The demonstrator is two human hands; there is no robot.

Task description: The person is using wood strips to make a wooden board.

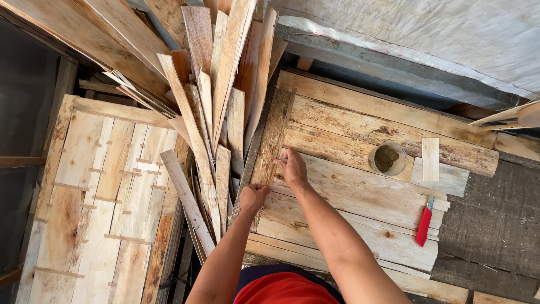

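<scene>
Planks fill the frame — a rough board panel point(360, 191) on the bench, with a loose pile of offcuts point(214, 112) leaning beside it. Along the panel's near edge lies a dark wooden strip point(272, 138); the right hand point(292, 167) pinches its side, while the left hand point(253, 197) is closed over its lower end. Judged from here, keeping the strip flush with the edge matters most. A small round tin point(387, 159) and a red knife point(424, 220) lie well apart.

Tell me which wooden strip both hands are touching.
It is the dark, weathered strip lying along the left edge of the workbench. The left hand grips its near end, the right hand its middle; the others lean in a pile.
</scene>
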